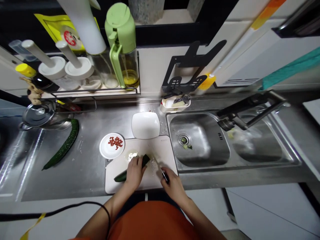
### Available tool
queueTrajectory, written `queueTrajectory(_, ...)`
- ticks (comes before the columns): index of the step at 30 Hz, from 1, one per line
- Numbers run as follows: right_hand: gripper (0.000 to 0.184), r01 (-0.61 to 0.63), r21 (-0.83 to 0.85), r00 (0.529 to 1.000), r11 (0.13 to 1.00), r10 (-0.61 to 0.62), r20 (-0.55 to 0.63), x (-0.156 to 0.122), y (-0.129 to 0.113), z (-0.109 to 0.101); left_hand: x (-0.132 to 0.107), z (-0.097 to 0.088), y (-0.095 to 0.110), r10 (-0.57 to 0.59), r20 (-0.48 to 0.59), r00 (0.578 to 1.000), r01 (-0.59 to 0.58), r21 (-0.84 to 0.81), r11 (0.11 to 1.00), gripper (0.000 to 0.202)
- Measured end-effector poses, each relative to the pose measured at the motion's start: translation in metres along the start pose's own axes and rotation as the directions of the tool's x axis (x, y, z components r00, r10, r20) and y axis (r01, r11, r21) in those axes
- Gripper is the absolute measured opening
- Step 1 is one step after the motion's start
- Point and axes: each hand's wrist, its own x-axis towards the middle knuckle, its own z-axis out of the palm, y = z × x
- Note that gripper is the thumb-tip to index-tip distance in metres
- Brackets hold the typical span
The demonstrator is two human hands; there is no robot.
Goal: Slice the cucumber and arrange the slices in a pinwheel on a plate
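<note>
A green cucumber [121,176] lies across the white cutting board [165,150] near the counter's front edge. My left hand [135,173] is closed over the cucumber's middle and holds it down. My right hand [173,186] grips the dark handle of a knife [157,167], whose blade rests at the cucumber's right end. A small pale heap of chopped bits [132,155] sits on the board just above my left hand.
A round plate of red chopped chilli [112,145] and an empty white dish [145,125] stand behind the board. A second cucumber [63,145] lies on the steel counter to the left. A double sink [200,140] with tap [250,111] is on the right; bottles line the rack behind.
</note>
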Motion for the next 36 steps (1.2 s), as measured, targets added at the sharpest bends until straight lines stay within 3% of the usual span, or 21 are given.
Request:
queueTrajectory(7,0.039,-0.036,0.062,0.995,0.997,0.030,0.098,0.009,0.003,0.006,-0.001,-0.011,0.001,0.010,0.014,1.000,-0.007,-0.171,0.985,0.042)
queueTrajectory(11,0.038,-0.051,0.076,0.991,0.996,0.041,0.130,0.013,0.004,0.005,-0.004,-0.006,-0.001,-0.001,0.004,1.000,0.002,-0.166,0.986,0.049)
queueTrajectory(15,0.039,-0.043,0.093,0.988,0.995,0.029,0.149,0.015,0.008,0.005,-0.004,-0.006,-0.003,-0.026,0.032,0.999,0.031,-0.176,0.984,0.038)
queueTrajectory(21,0.040,-0.041,0.097,0.988,0.994,0.025,0.155,0.017,0.010,0.004,0.004,-0.025,-0.012,0.080,0.117,0.990,-0.033,-0.359,0.933,0.033)
queueTrajectory(30,0.043,-0.052,0.056,0.982,0.997,0.041,0.187,0.018,0.012,0.000,0.010,-0.024,-0.032,0.033,0.014,0.999,-0.030,-0.218,0.976,0.036)
queueTrajectory(36,0.035,-0.100,-0.128,0.965,0.987,0.128,0.228,0.024,0.007,0.003,0.011,-0.024,-0.032,0.111,0.020,0.994,-0.106,-0.166,0.980,0.039)
